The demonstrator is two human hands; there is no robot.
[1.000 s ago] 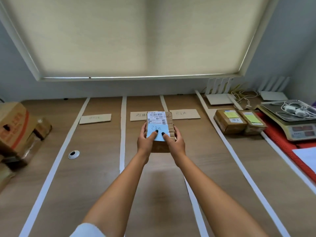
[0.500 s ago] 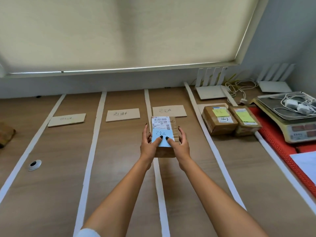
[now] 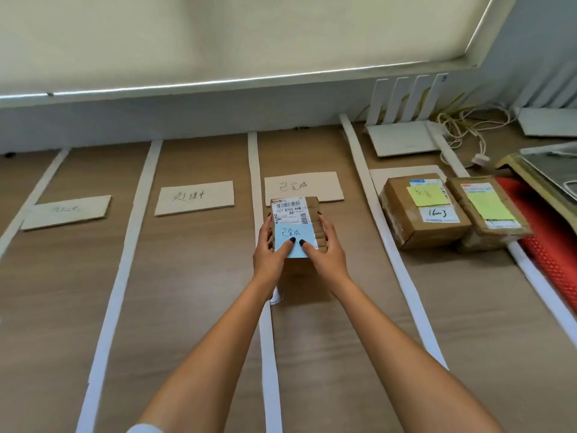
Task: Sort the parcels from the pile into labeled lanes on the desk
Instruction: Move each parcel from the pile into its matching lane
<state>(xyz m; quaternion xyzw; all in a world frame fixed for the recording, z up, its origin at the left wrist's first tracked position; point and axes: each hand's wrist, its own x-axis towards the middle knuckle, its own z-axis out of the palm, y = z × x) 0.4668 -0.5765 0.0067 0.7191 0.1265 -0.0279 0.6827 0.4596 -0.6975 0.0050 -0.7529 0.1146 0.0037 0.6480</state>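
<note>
Taped lanes [image 3: 117, 295] crossed the surface [image 3: 187, 307]; two parcels [image 3: 421, 210] lay sorted, while both hands, left hand [image 3: 270, 254] and right hand [image 3: 327, 254], gripped a blue-noted parcel [image 3: 295, 226] above its matching lane card [image 3: 304, 185], not yet set down.

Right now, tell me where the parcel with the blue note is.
The parcel is centre of the head view, held between left hand and right hand, just before the third lane's card.

"507 N705 A68" on parcel label [image 3: 289, 210]

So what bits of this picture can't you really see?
- Head view: the parcel front side and underside, covered by the left hand and right hand; whether it touches the desk is unclear.
- The leftmost lane card: writing too faint.
- The scale: cut off by the right edge.
</note>
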